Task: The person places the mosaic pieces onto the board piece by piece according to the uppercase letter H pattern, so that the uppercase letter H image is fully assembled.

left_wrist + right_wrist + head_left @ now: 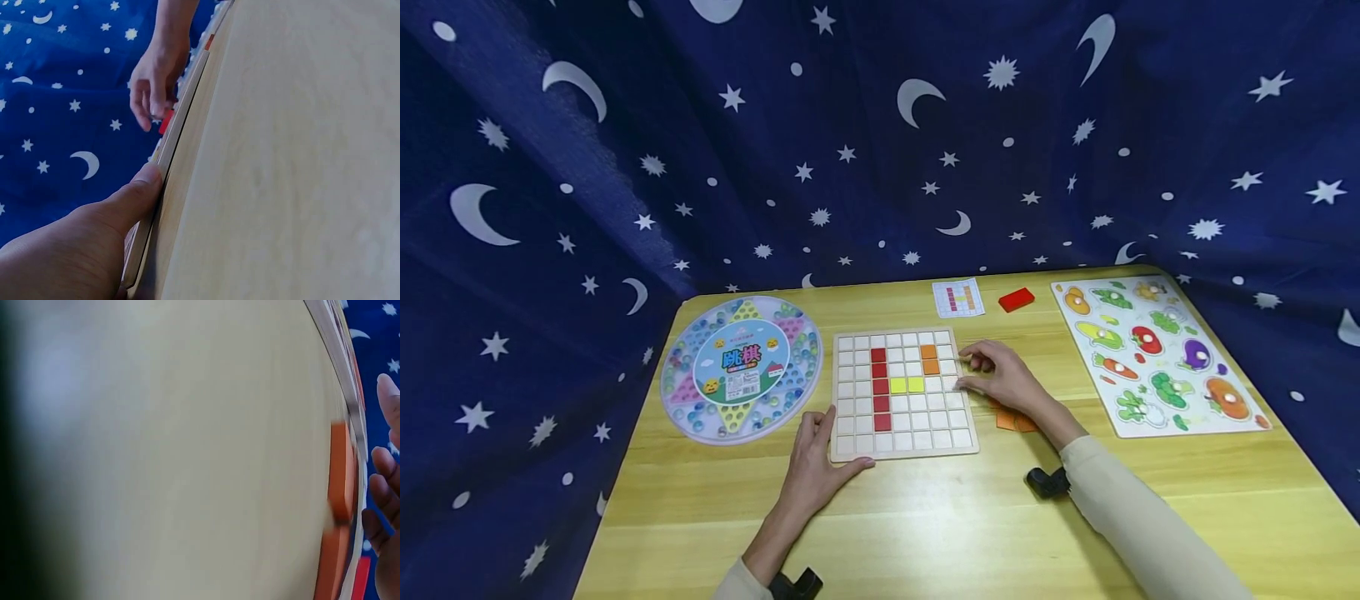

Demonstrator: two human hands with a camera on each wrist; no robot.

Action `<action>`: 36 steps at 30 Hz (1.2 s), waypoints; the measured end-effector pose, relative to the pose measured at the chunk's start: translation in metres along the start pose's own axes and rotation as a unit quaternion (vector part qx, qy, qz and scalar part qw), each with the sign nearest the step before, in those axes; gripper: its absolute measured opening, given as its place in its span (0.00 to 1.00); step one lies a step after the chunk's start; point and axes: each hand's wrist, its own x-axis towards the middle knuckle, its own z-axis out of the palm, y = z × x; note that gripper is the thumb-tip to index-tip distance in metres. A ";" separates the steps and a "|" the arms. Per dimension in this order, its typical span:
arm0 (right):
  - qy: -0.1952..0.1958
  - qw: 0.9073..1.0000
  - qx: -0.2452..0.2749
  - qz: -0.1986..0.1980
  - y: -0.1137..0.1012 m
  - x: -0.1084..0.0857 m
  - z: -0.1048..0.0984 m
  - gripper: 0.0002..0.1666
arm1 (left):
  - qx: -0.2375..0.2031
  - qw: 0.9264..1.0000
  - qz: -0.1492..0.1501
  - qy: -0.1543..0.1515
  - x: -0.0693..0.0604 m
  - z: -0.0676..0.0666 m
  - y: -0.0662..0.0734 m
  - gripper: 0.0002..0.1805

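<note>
A wooden grid board (904,442) lies mid-table, with a column of red tiles (881,387), two yellow tiles (907,385) and two orange tiles (930,360) in its squares. My left hand (812,471) holds the board's near left corner, thumb along the front edge and fingers at the left side; in the left wrist view the thumb (140,187) presses the board's rim. Just off the board's right edge, my right hand (1000,379) hovers with loosely bent fingers and nothing visible in them. Loose orange tiles (1006,419) lie below that wrist, partly hidden by it.
Behind the board lie a printed pattern card (958,298) and a red block or stack of tiles (1017,300). A round marble game board (741,371) sits at left, a vegetable puzzle board (1157,358) at right. A starry dark-blue cloth (865,108) hangs behind the table.
</note>
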 end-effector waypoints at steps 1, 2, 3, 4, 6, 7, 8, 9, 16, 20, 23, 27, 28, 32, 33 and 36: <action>0.002 1.000 -0.002 0.001 0.002 -0.004 -0.003 0.26 | 0.000 1.000 0.000 -0.001 0.000 0.000 0.000 0.59; 0.005 1.000 -0.004 0.002 0.004 -0.007 -0.006 0.26 | 0.001 1.000 -0.001 -0.002 0.000 0.000 0.000 0.59; 0.004 1.000 -0.005 0.005 0.006 -0.011 -0.009 0.26 | 0.001 1.000 -0.001 -0.003 0.000 0.000 0.000 0.59; 0.006 1.000 -0.007 0.006 0.007 -0.014 -0.012 0.26 | 0.001 1.000 -0.002 -0.003 0.000 0.000 0.000 0.59; 0.007 1.000 -0.011 0.008 0.010 -0.020 -0.018 0.26 | 0.002 1.000 -0.003 -0.005 0.000 0.000 0.000 0.59; 0.006 1.000 -0.012 0.008 0.011 -0.023 -0.020 0.25 | 0.002 1.000 -0.003 -0.005 0.000 -0.001 0.000 0.59; 0.005 1.000 -0.014 0.003 0.012 -0.026 -0.022 0.26 | -0.001 1.000 -0.004 -0.006 0.000 -0.001 0.000 0.59; 0.003 1.000 -0.016 -0.004 0.013 -0.028 -0.023 0.26 | -0.004 1.000 -0.005 -0.007 0.000 -0.001 0.000 0.59; -0.030 0.997 -0.024 -0.063 0.019 -0.045 -0.029 0.30 | -0.014 1.000 -0.007 -0.011 0.000 -0.002 0.000 0.59; -0.042 0.997 -0.018 -0.054 0.024 -0.052 -0.031 0.28 | -0.016 1.000 -0.015 -0.017 0.000 -0.001 0.001 0.59; -0.055 0.998 -0.015 -0.035 0.025 -0.054 -0.034 0.28 | -0.015 0.999 -0.021 -0.021 0.000 -0.001 0.000 0.59; -0.086 0.996 -0.023 -0.029 0.024 -0.055 -0.037 0.35 | -0.011 0.999 -0.021 -0.022 0.000 -0.002 0.000 0.60; -0.095 0.995 -0.028 -0.032 0.023 -0.056 -0.038 0.37 | -0.011 0.999 -0.021 -0.021 0.000 -0.002 0.001 0.60; -0.117 0.991 -0.047 -0.041 0.022 -0.059 -0.041 0.47 | -0.013 1.000 -0.016 -0.019 0.000 -0.002 0.001 0.59; -0.120 0.991 -0.050 -0.041 0.022 -0.060 -0.041 0.48 | -0.012 1.000 -0.015 -0.018 0.000 -0.002 0.001 0.59; -0.118 0.990 -0.063 -0.042 0.023 -0.061 -0.042 0.48 | -0.009 1.000 -0.012 -0.016 0.000 -0.002 0.001 0.59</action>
